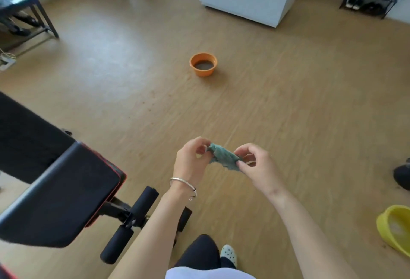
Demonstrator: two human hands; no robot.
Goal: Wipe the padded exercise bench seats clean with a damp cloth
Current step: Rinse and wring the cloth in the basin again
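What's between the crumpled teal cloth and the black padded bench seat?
Nothing visible. The left hand and right hand pinch the crumpled teal cloth in mid-air; the black padded bench seat lies to their left, only floor between.

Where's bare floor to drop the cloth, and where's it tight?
Free: wide floor between the orange bowl and the cloth; also between the right hand and the yellow basin. Tight: lower left, around the bench seat and its foam rollers.

I log: cloth (pixel 224 159) of crumpled teal fabric; bench seat (pixel 66 190) of matt black padding, red-edged; foam rollers (pixel 116 244), matt black; floor (pixel 288 101) wood-grained, softly sheened; orange bowl (pixel 203 72) of smooth plastic; bracelet (pixel 182 181) of bright metal.
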